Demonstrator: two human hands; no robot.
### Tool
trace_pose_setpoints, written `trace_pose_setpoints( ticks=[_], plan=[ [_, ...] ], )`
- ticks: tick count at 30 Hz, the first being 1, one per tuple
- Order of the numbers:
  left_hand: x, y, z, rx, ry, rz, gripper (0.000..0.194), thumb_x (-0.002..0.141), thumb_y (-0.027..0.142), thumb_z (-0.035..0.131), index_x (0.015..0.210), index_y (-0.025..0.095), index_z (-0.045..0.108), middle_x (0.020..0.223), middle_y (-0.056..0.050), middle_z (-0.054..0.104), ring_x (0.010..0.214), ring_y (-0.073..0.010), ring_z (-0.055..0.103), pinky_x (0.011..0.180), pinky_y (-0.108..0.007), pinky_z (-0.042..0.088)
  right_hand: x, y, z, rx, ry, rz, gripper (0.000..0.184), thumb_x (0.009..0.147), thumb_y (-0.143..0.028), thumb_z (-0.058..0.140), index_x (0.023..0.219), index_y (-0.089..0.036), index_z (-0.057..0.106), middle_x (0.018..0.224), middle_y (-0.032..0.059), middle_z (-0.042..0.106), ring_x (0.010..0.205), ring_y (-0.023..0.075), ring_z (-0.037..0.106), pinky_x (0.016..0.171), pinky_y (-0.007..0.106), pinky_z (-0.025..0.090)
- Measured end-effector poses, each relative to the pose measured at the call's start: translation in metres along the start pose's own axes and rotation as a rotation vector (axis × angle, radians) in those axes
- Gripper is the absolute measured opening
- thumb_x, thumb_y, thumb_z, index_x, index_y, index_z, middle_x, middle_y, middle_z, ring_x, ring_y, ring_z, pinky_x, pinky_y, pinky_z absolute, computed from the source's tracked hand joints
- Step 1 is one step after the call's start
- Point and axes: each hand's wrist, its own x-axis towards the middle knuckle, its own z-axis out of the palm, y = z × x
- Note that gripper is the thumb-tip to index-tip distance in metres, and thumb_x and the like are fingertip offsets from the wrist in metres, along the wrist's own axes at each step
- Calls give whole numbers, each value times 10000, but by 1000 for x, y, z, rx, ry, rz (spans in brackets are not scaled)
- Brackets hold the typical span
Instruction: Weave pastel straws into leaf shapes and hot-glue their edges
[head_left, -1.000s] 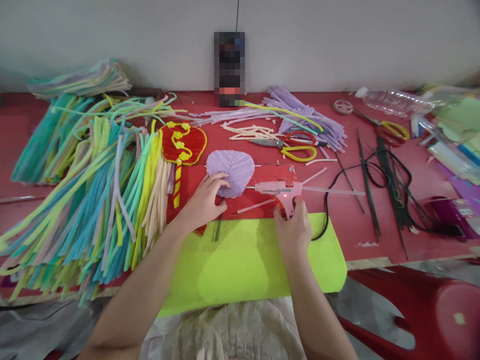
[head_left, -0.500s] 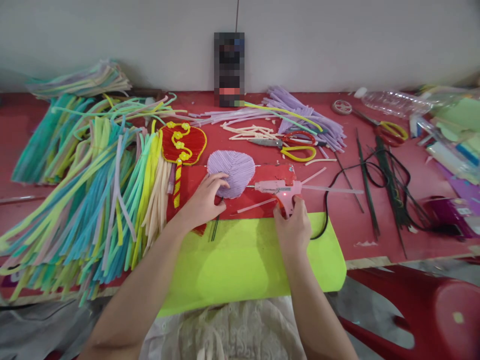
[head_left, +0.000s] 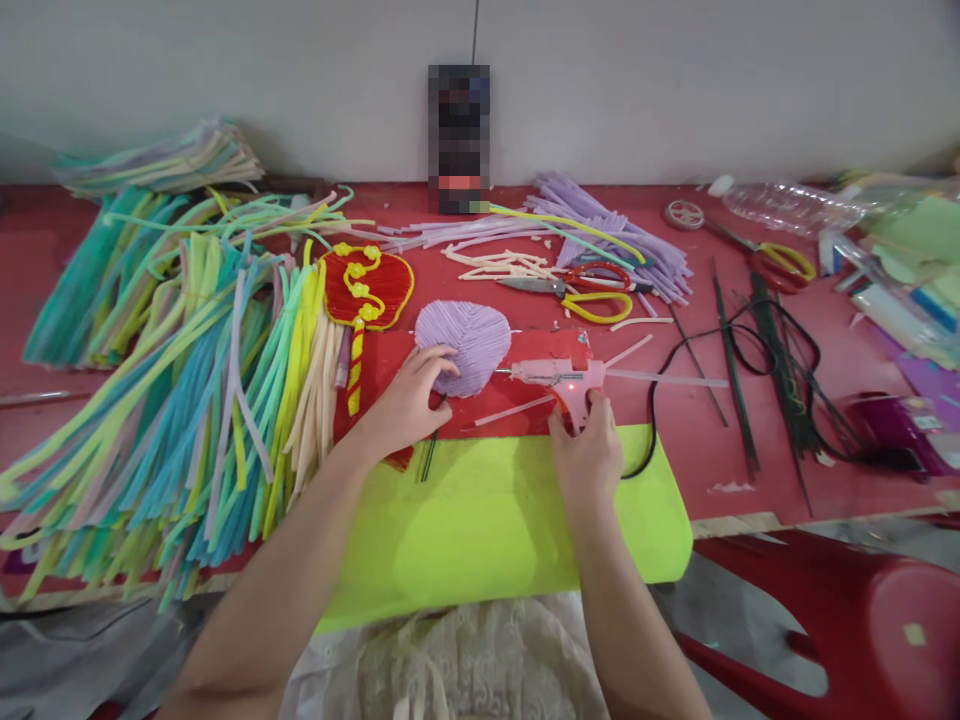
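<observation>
My right hand (head_left: 589, 455) is closed around the handle of a pink glue gun (head_left: 559, 378), whose nozzle points left at the right edge of a lilac fan-shaped piece (head_left: 469, 343) made of pipe cleaners. My left hand (head_left: 409, 400) rests on the lower left edge of that lilac piece, fingers curled and pressing it down onto a red sheet (head_left: 390, 375). A yellow-green foam sheet (head_left: 495, 520) lies under both wrists. A red and yellow fan-shaped piece (head_left: 367, 288) lies just left of the lilac one.
A big heap of coloured pipe cleaners (head_left: 172, 370) fills the left of the red table (head_left: 705, 440). Lilac pipe cleaners (head_left: 615, 235), red and yellow scissors (head_left: 581, 290), more scissors (head_left: 780, 258), green wires (head_left: 780, 370), a black cord (head_left: 675, 380) and a plastic bottle (head_left: 795, 205) lie to the right.
The glue gun has crept a little to the left, toward the lilac piece. My left hand has stayed in place.
</observation>
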Motion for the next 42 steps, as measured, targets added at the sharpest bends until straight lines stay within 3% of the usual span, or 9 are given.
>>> trace_pose_setpoints(
  ticks=[12, 18, 23, 42],
  plan=[
    [0, -4, 0, -3, -6, 20, 354, 729, 66, 531, 1044, 225, 492, 1333, -73, 478, 1275, -220, 442, 1065, -447, 398, 2, -2, -1, 8, -22, 31, 444, 806, -384, 459, 1188, -163, 504, 1147, 153, 634, 887, 260, 614, 699, 367, 447],
    [1, -5, 0, 54, 0, 24, 344, 716, 74, 552, 1020, 223, 493, 1324, -70, 508, 1267, -239, 456, 1143, -528, 261, 3, 0, 0, 10, -13, 31, 451, 811, -385, 456, 1207, -172, 492, 1185, 155, 618, 913, 259, 612, 708, 375, 459],
    [0, -8, 1, -14, -2, 34, 368, 714, 61, 532, 1042, 225, 495, 1331, -80, 484, 1276, -231, 450, 1072, -469, 386, 2, 2, 1, 12, 1, 7, 454, 820, -403, 453, 1215, -181, 481, 1165, 143, 626, 897, 250, 616, 701, 363, 459],
    [1, -7, 0, -41, 1, 32, 373, 700, 41, 527, 1027, 218, 498, 1326, -88, 480, 1273, -223, 452, 1066, -453, 394, 7, 1, 1, 7, 13, 13, 437, 828, -384, 444, 1213, -179, 481, 1200, 135, 612, 952, 260, 611, 704, 353, 451]
  ],
)
